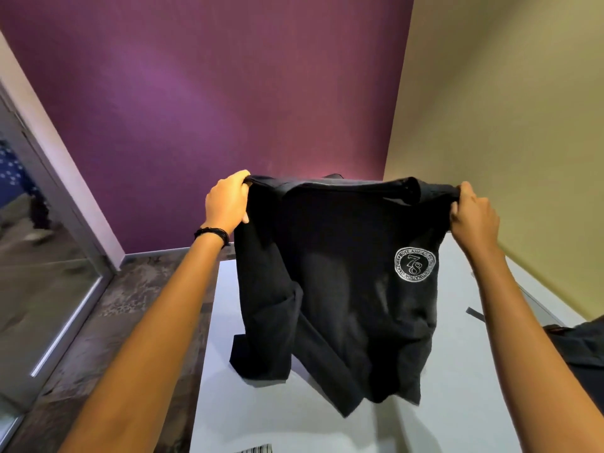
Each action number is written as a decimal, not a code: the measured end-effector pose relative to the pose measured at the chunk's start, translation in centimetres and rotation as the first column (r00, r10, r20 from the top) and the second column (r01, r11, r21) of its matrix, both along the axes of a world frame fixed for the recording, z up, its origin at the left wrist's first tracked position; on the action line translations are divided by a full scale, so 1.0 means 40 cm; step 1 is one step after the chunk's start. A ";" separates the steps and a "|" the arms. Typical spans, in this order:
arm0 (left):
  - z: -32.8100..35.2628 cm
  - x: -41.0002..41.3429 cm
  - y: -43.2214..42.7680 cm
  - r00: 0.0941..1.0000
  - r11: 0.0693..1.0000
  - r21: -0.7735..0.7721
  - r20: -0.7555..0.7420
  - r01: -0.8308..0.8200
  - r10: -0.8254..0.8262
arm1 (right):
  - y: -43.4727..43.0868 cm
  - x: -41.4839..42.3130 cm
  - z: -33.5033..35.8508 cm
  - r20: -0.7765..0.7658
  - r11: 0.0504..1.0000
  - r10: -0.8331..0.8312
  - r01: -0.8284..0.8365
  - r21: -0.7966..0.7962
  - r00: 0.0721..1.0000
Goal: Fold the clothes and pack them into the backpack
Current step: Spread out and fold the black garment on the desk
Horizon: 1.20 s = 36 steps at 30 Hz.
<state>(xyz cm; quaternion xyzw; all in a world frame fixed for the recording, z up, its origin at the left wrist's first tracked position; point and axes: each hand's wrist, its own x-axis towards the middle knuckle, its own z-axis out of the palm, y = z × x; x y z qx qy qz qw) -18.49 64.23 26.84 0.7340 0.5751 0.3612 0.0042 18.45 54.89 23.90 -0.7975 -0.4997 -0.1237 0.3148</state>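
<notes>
Right now my left hand and right hand each pinch a shoulder of the black shirt, hanging above the white worktop. It looks soft, light and floppy; gripping the shoulders should keep it spread.

A plain indoor room, home or office unclear. A purple wall meets a beige wall behind a white bench. A glass door stands left.

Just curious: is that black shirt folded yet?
Unfolded: the black badge-printed shirt hangs spread between the left hand and right hand.
</notes>
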 end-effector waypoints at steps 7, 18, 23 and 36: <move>0.013 -0.032 0.015 0.994 0.985 -0.173 0.112 0.026 -0.006 | 0.042 -0.016 0.048 -0.351 0.991 0.124 -0.098 0.089 0.928; 0.011 -0.104 -0.018 0.888 0.990 -0.050 0.449 0.135 -0.098 | 0.011 -0.023 0.097 -0.086 0.876 0.176 -0.116 0.469 0.981; 0.027 -0.125 -0.029 0.922 0.989 -0.010 0.364 0.144 -0.131 | 0.026 -0.031 0.109 -0.082 0.893 0.190 -0.138 0.429 0.978; 0.034 -0.116 -0.068 0.953 0.980 0.198 0.297 0.005 -0.065 | -0.019 -0.078 0.126 -0.240 0.904 -0.026 0.125 0.409 0.970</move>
